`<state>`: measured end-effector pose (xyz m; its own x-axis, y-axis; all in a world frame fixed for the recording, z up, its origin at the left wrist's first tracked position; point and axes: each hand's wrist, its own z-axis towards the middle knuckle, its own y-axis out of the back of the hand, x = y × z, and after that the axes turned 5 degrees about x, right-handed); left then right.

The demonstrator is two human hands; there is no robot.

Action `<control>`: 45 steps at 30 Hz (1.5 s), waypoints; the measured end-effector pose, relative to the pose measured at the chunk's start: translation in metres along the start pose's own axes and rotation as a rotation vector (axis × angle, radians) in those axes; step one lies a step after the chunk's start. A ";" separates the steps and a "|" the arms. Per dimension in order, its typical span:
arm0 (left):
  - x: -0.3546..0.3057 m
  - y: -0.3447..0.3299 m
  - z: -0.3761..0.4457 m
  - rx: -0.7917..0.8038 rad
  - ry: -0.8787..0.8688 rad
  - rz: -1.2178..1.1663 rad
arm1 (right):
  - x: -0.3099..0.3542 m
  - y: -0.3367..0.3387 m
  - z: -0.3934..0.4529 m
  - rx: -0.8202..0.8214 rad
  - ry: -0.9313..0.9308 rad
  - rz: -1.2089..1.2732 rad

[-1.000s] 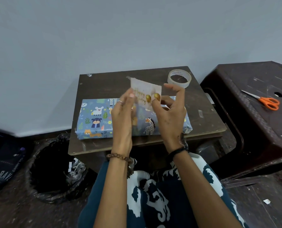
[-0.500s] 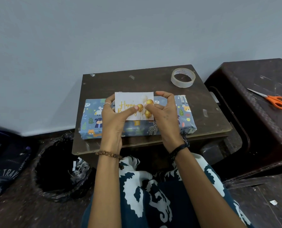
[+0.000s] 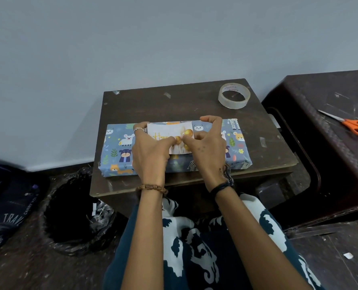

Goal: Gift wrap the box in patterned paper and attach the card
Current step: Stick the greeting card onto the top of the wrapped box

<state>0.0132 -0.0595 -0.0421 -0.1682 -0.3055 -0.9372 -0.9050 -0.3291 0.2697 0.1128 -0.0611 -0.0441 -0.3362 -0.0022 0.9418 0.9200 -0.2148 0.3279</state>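
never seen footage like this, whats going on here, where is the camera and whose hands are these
There is no machine here. The camera is worn on a person's head and looks forward and down, so the two arms reaching in from the bottom are that person's own.

On the small brown table lies a box wrapped in blue animal-print paper. The left hand and the right hand together hold a white greeting card with gold balloons down on top of the box, fingers at its edges and thumbs on its face.

A roll of clear tape sits at the table's far right corner. Orange-handled scissors lie on a dark stool to the right, and a bin lined with a black bag stands on the floor to the left.
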 end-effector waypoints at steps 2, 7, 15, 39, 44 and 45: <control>0.000 0.000 0.002 -0.010 -0.009 0.026 | -0.001 0.000 0.000 0.006 0.020 -0.034; -0.001 0.000 0.006 -0.018 0.012 0.018 | -0.004 -0.006 0.002 -0.035 0.070 -0.099; -0.008 0.000 -0.003 -0.037 -0.016 0.189 | 0.001 -0.007 -0.002 -0.021 0.105 -0.224; 0.013 -0.007 -0.013 0.117 -0.153 0.951 | 0.001 -0.001 0.002 0.041 0.109 -0.610; 0.015 -0.009 -0.015 0.100 -0.166 0.972 | -0.001 -0.001 0.003 0.044 0.107 -0.589; 0.015 -0.010 -0.014 0.097 -0.169 0.974 | -0.001 -0.001 0.003 0.044 0.106 -0.587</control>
<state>0.0250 -0.0739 -0.0555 -0.9018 -0.2701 -0.3373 -0.3688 0.0744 0.9265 0.1132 -0.0576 -0.0451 -0.8070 0.0066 0.5905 0.5812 -0.1689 0.7961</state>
